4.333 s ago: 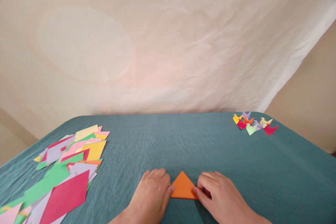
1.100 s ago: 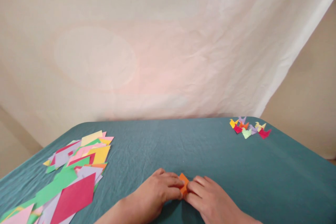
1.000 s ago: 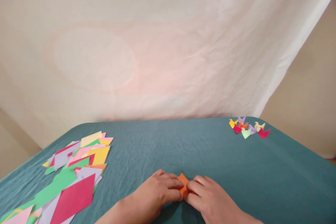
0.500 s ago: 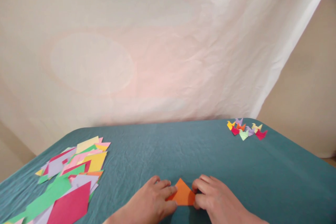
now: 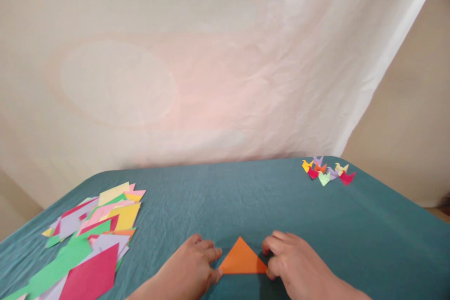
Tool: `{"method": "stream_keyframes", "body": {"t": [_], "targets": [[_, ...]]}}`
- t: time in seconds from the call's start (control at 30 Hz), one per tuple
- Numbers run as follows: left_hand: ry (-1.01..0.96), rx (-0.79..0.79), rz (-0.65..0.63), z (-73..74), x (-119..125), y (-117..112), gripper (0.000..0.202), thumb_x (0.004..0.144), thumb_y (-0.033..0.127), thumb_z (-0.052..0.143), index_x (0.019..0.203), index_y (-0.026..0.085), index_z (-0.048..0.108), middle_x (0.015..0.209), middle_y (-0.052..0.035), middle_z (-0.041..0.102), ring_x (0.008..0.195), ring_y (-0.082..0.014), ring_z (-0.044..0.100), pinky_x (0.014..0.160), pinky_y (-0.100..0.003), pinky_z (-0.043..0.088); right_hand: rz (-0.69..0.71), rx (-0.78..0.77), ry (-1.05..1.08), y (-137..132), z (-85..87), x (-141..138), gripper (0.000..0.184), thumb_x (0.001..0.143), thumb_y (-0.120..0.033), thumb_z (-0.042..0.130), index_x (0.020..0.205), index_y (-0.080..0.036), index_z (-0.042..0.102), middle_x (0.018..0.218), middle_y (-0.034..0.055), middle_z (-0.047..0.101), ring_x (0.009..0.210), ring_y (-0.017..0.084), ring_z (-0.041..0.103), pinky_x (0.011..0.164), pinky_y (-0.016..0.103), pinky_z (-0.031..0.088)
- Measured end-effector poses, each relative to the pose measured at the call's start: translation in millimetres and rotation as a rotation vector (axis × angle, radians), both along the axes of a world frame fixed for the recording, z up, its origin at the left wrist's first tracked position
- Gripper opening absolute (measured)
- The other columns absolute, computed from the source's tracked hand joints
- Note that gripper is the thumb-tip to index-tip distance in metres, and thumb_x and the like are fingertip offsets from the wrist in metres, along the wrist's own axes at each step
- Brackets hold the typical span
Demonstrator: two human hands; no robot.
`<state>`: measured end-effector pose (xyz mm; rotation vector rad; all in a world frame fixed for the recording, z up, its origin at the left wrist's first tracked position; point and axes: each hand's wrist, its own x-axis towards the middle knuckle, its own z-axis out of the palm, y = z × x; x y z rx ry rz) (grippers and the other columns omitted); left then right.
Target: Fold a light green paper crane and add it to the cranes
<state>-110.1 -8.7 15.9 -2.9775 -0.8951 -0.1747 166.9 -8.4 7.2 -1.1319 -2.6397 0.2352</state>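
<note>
A sheet of orange paper [image 5: 242,258], folded into a triangle, lies on the table close to me with its peak pointing away. At its left corner rests the thumb of my left hand [image 5: 191,265]; the other fingers are spread apart beside the paper's left edge. My right hand [image 5: 295,260] has its fingers curled at the right corner, thumb and fingertips closed there and covering the tip of that corner. Most of the triangle's face and its near folded edge are in plain sight.
Loose coloured paper sheets [image 5: 91,272] lie overlapping on the left of the green tablecloth [image 5: 197,201]. Several small folded paper birds [image 5: 324,178] stand at the far right. A pale hanging sheet [image 5: 211,79] rises behind the table's far edge.
My hands have moved apart, the left one leftward and the right one slightly rightward. More of the orange triangle shows, including its left side, which the left fingers covered before.
</note>
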Motion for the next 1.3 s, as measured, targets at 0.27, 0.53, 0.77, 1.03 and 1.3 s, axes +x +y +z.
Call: {"method": "stream_keyframes", "body": {"t": [0.27, 0.53, 0.77, 1.03, 1.3], "targets": [[-0.019, -0.059, 0.091, -0.3, 1, -1, 0.023, 0.09, 0.025, 0.051, 0.083, 0.023, 0.072, 0.094, -0.0048, 0.072, 0.092, -0.0178, 0.063, 0.085, -0.028, 0.043, -0.008, -0.013, -0.055, 0, 3.3, 0, 0.015, 0.078, -0.026, 0.068, 0.064, -0.029, 0.073, 0.082, -0.0016, 0.066, 0.078, 0.016, 0.055, 0.064, 0.028, 0.034], [-0.172, -0.082, 0.089, 3.3, 4, 8, 0.019, 0.082, 0.022, 0.054, 0.068, 0.022, 0.067, 0.09, -0.0018, 0.071, 0.093, -0.0192, 0.062, 0.085, -0.03, 0.044, -0.09, -0.01, 0.201, 5, -7.8, 4, 0.027, 0.079, -0.008, 0.056, 0.059, -0.023, 0.068, 0.077, -0.0016, 0.065, 0.074, 0.014, 0.058, 0.068, 0.027, 0.039], [-0.328, -0.185, 0.319, -3.0, 21, 2, 0.061, 0.07, 0.024, 0.066, 0.127, 0.02, 0.045, 0.115, -0.0107, 0.061, 0.105, -0.0269, 0.056, 0.087, -0.039, 0.046, -0.175, -0.192, 0.527, 7, -6.8, -6, 0.027, 0.084, -0.007, 0.043, 0.097, -0.021, 0.062, 0.093, 0.0033, 0.065, 0.088, 0.015, 0.06, 0.079, 0.027, 0.047], [-0.419, -0.236, 0.297, -14.0, 32, -3, 0.084, 0.069, 0.006, 0.054, 0.142, 0.025, 0.017, 0.107, -0.0058, 0.06, 0.096, -0.0213, 0.055, 0.088, -0.037, 0.042, -0.03, -0.272, 0.582, 2, -1.3, -13, 0.034, 0.081, -0.008, 0.046, 0.112, -0.018, 0.056, 0.097, 0.007, 0.066, 0.092, 0.017, 0.061, 0.085, 0.031, 0.048], [-0.472, -0.071, 0.03, -17.5, 33, 6, 0.022, 0.087, 0.01, 0.038, 0.074, 0.02, 0.052, 0.073, -0.002, 0.062, 0.079, -0.0163, 0.057, 0.077, -0.03, 0.04, 0.089, -0.163, 0.494, 3, -4.2, -17, 0.027, 0.089, -0.009, 0.039, 0.092, -0.019, 0.063, 0.081, 0.0038, 0.068, 0.078, 0.016, 0.059, 0.074, 0.028, 0.045]]}}
